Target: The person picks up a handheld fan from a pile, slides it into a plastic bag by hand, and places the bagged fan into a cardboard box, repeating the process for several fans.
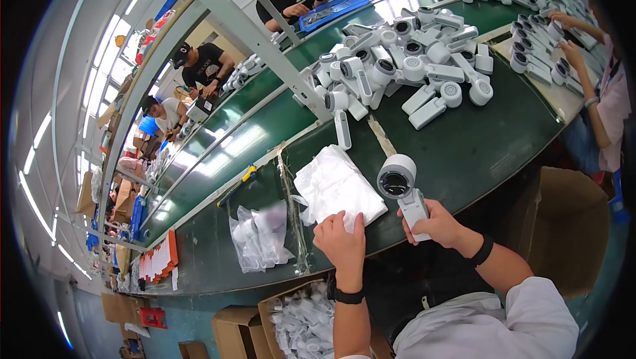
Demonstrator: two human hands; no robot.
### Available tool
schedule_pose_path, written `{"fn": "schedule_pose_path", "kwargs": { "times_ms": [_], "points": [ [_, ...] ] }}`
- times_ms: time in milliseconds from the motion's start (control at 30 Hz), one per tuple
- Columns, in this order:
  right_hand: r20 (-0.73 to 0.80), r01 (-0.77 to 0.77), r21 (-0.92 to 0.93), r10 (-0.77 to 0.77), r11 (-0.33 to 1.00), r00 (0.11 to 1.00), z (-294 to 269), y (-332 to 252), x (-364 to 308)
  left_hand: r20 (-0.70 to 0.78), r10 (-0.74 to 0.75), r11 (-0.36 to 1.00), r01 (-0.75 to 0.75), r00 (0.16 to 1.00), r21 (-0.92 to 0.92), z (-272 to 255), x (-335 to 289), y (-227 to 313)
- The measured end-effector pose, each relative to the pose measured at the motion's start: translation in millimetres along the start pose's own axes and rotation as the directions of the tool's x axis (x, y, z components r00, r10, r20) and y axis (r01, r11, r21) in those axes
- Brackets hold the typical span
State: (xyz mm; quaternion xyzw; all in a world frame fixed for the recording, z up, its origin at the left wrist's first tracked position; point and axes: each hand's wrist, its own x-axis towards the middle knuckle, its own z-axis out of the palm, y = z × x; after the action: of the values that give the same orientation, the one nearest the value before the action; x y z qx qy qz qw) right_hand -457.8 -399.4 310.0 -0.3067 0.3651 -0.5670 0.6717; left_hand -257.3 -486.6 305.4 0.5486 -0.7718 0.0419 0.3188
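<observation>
A white handheld fan is upright in my right hand, its handle gripped between thumb and fingers. The fan's round head, with a dark glossy front, points up and toward me. My left hand rests at the near edge of a stack of thin white plastic bags, fingers slightly bent and apart. Left of that stack lie bagged white items in clear plastic. Beyond my hands, a large heap of white and grey handheld fans covers the green workbench.
A yellow-handled cutter lies left of the bags. Orange boxes stand at the bench's left end. Below are a carton of bagged items and an open carton at right. A metal post rises ahead; co-workers sit around.
</observation>
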Motion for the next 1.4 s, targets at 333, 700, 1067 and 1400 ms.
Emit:
{"fn": "schedule_pose_path", "kwargs": {
  "times_ms": [333,700,1067,1400],
  "points": [
    [-0.041,-0.014,-0.096,0.010,0.995,0.999,5,7,3,-0.038,0.162,0.973,-0.166,0.986,-0.160,1,3,-5],
    [-0.195,0.212,-0.313,-0.281,0.926,0.940,41,1,25,0.195,-0.197,0.657,0.278,0.961,-0.701,-12,-8,34],
    [-0.301,0.208,-0.424,-0.354,0.881,0.885,34,9,38,0.481,-0.299,0.115,0.532,0.824,-0.839,-14,-10,17],
    [-0.344,0.117,-0.714,-0.492,0.690,0.800,41,3,32,0.389,-0.489,-0.097,0.395,0.781,-0.914,-15,-6,21]
  ]
}}
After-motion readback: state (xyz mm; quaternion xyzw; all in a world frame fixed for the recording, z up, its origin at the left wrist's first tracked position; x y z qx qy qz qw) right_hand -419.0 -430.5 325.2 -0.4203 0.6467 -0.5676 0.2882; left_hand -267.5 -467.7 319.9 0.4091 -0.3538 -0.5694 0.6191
